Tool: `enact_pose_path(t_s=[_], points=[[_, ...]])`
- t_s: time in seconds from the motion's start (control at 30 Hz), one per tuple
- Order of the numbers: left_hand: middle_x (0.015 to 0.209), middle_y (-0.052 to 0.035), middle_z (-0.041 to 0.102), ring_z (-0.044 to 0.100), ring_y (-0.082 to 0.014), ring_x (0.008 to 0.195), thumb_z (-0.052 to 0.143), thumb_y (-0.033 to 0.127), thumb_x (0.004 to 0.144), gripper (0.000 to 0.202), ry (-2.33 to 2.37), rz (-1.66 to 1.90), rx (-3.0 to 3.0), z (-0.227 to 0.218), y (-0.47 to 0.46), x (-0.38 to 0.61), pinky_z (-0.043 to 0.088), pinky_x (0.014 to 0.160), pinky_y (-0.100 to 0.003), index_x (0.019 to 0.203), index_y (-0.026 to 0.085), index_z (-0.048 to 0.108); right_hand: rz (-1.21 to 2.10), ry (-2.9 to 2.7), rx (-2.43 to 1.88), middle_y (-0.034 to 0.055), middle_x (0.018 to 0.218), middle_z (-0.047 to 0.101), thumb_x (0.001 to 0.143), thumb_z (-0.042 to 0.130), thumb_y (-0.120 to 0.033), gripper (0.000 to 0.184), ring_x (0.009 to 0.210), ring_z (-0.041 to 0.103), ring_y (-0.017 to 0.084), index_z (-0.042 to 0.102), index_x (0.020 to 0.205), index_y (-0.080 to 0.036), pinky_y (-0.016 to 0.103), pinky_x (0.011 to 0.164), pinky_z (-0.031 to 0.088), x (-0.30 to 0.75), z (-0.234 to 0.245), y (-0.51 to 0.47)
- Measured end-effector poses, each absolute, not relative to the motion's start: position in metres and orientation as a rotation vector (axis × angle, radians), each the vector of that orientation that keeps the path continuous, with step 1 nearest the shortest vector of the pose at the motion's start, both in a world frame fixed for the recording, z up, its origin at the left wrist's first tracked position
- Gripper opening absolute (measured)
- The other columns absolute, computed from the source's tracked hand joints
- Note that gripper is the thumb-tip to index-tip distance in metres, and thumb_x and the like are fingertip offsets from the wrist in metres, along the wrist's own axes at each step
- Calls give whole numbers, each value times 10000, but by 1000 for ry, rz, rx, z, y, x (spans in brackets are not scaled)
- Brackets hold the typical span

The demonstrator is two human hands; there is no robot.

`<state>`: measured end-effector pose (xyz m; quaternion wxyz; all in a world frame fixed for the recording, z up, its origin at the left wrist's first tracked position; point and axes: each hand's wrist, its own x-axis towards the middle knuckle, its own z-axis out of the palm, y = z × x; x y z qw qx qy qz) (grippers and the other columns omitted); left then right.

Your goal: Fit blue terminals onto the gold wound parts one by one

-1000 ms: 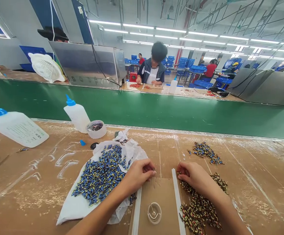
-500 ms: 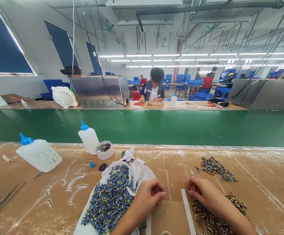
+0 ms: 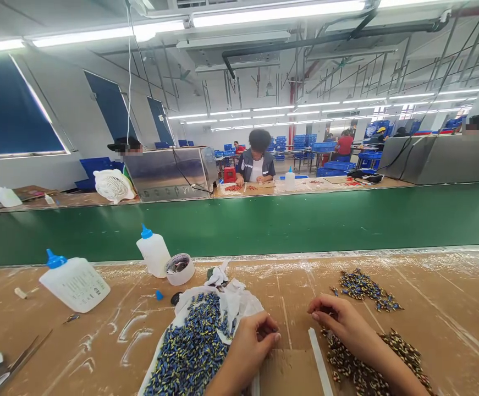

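Observation:
My left hand (image 3: 258, 340) is closed in a pinch beside a heap of small blue and yellow pieces (image 3: 190, 344) lying on a white sheet. What its fingertips hold, if anything, is too small to make out. Across a narrow gap, my right hand (image 3: 338, 319) has thumb and forefinger drawn together, their content also unclear. Beneath the right wrist lies a pile of small dark brown and cream pieces (image 3: 361, 357). A cardboard piece (image 3: 291, 371) with a white strip (image 3: 320, 360) along its right side sits below and between the hands. Farther back is a smaller blue-and-dark pile (image 3: 365, 287).
Two white bottles with blue tips (image 3: 76, 283) (image 3: 153, 254), a tape roll (image 3: 180, 269) and crumpled white paper (image 3: 239, 297) stand left of centre. Tweezers (image 3: 25, 355) lie at far left. Behind runs a green belt (image 3: 264, 225), with a person (image 3: 257, 159) seated beyond it.
The view has tilted upward, so the bench sits lower in the picture. My right hand has moved slightly left, closer to my left hand, which stays pinched.

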<state>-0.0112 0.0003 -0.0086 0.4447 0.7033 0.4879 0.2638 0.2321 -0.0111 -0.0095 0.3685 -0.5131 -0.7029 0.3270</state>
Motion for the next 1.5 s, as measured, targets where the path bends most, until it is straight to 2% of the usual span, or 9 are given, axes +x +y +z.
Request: enact_pose_path(t_s=[0.1, 0.23, 0.3, 0.43, 0.67, 0.83, 1.0, 1.23, 1.5], points=[[696, -12, 615, 535, -155, 677, 589, 235, 741, 103, 1213, 645, 1769, -8, -1, -10, 387, 622, -240, 779, 154, 641, 923, -1748, -1226, 21, 757, 616, 897, 515, -376, 237, 685, 550, 179, 640, 825, -188, 278, 597, 417, 224, -10, -14], [688, -7, 608, 530, -151, 664, 588, 242, 748, 105, 1202, 652, 1763, -7, -2, -9, 385, 617, -237, 778, 155, 638, 1165, -1518, -1151, -20, 620, 565, 879, 524, -497, 306, 502, 517, 142, 591, 872, -198, 243, 464, 404, 216, -13, -14], [677, -1, 597, 522, -145, 654, 589, 238, 747, 97, 1191, 664, 1758, -7, -2, -9, 384, 618, -234, 769, 154, 633, 1196, -1419, -1112, -19, 624, 572, 854, 561, -517, 328, 501, 521, 138, 586, 899, -193, 248, 472, 433, 214, -12, -14], [702, -7, 614, 531, -147, 676, 580, 238, 762, 114, 1177, 670, 1773, -5, -3, -10, 388, 629, -232, 794, 150, 645, 1155, -1338, -1065, -2, 714, 575, 812, 653, -474, 321, 627, 553, 145, 605, 913, -174, 265, 584, 488, 211, -10, -13], [750, -29, 660, 574, -164, 719, 559, 234, 786, 149, 1178, 671, 1819, -3, 0, -10, 411, 647, -238, 822, 150, 677, 1105, -1329, -1089, 16, 737, 581, 836, 623, -495, 331, 679, 572, 167, 604, 916, -175, 288, 628, 498, 210, -18, -11], [748, -26, 673, 590, -164, 711, 565, 237, 790, 148, 1152, 666, 1829, -7, -1, -9, 423, 652, -239, 832, 161, 684, 1209, -1258, -1032, 11, 796, 612, 783, 701, -463, 373, 706, 625, 170, 558, 1008, -203, 310, 676, 521, 208, -16, -11], [756, -28, 670, 586, -162, 711, 564, 235, 797, 145, 1146, 678, 1818, -2, -3, -8, 428, 650, -239, 841, 157, 677, 1298, -1239, -1040, 3, 728, 656, 745, 750, -410, 304, 690, 639, 164, 575, 851, -186, 297, 682, 505, 205, -14, -13], [786, -26, 673, 592, -160, 741, 557, 247, 826, 152, 1115, 730, 1806, -2, -2, -8, 440, 673, -238, 872, 162, 674, 1392, -1238, -1041, 38, 787, 709, 786, 720, -377, 261, 752, 647, 163, 602, 904, -176, 273, 680, 470, 199, -15, -18], [822, -37, 686, 604, -163, 763, 565, 251, 838, 158, 1114, 745, 1826, 3, -3, -7, 452, 697, -246, 882, 155, 682, 1422, -1243, -971, 14, 806, 669, 829, 684, -392, 258, 775, 616, 145, 630, 982, -191, 284, 757, 462, 195, -15, -22]])
